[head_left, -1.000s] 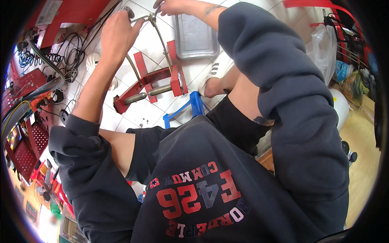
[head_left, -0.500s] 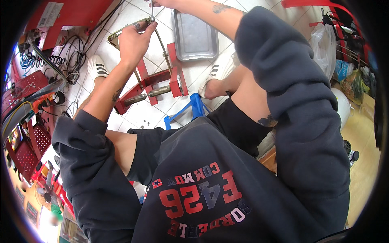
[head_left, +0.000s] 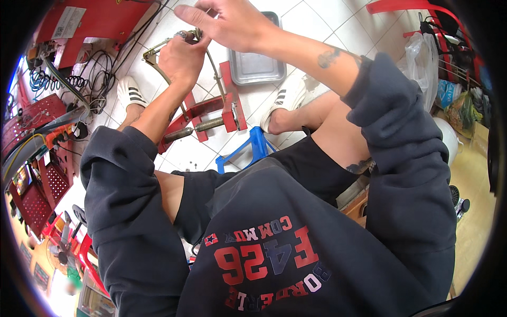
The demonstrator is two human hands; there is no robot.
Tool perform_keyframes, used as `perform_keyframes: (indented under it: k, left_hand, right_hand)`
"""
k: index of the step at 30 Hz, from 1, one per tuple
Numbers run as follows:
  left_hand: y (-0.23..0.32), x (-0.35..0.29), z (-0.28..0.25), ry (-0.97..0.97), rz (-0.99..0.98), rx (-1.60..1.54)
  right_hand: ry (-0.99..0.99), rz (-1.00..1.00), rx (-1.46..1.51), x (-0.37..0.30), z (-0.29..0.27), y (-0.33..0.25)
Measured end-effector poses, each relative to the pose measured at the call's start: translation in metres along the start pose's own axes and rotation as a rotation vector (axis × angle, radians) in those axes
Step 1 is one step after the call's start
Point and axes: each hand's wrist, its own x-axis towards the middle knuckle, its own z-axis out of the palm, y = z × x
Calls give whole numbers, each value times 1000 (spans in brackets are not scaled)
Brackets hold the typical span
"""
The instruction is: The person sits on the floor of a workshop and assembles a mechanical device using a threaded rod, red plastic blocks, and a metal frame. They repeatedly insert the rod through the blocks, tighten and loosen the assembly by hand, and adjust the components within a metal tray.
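My left hand (head_left: 182,59) is closed around the upper end of a brass-coloured metal frame (head_left: 152,55). A small round metal piece (head_left: 198,33) shows by its thumb. The frame's thin rods run down to a red steel stand (head_left: 232,103) on the floor, which carries a thick threaded screw (head_left: 209,124). Just above and right of the left hand, my right hand (head_left: 232,24) has its thumb stretched out to the left, apart from the fingers. Nothing shows in its grasp, though its far fingers are partly cut off by the upper edge.
A grey metal tray (head_left: 257,66) lies on the tiles beyond the stand. Nearer me is a blue plastic piece (head_left: 256,145). Black cables (head_left: 97,68) and a red machine (head_left: 79,24) are at the left. A clear plastic bag (head_left: 422,61) hangs at the right.
My right hand has come down and nearer the left hand; the slim metal tool seen in it earlier no longer shows. The left hand has shifted slightly right and nearer me.
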Motion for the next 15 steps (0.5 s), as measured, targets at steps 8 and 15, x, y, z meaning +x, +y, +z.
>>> perform_keyframes:
  k: [8, 15]
  left_hand:
    - [-3, -3, 10, 47, -20, -8]
    - [-6, -8, 10, 51, -19, -102]
  right_hand:
    - [-384, -142, -319, -39, 7, 7]
    - [-499, 192, 145, -27, 33, 31]
